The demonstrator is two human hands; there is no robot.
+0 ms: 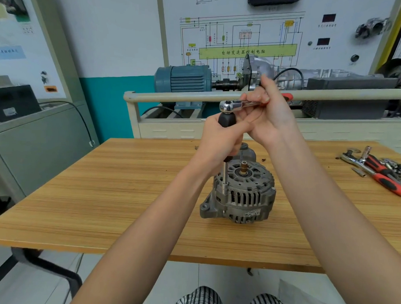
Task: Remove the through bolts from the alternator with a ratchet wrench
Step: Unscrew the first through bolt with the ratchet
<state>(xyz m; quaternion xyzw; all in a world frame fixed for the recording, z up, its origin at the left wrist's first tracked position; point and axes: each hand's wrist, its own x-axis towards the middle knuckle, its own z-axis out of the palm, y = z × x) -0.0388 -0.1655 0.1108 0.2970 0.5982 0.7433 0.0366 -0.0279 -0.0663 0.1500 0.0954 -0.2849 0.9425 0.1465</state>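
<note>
Your left hand (219, 139) clamps its grip on the black extension handle (227, 119) to keep the socket straight on the alternator (242, 193) bolt — your right hand (267, 116) grips the ratchet wrench (233, 105) to turn it.

The grey cast alternator (240, 193) stands on end on the wooden table, slotted vents round its side, a brass-coloured shaft tip poking straight up from the centre bearing, and a mounting ear jutting out low on its left. The chrome ratchet wrench (230, 105) lies level well above it, its red grip running off to the right. Its black-handled extension (225, 171) drops straight down onto the housing's left rim.
</note>
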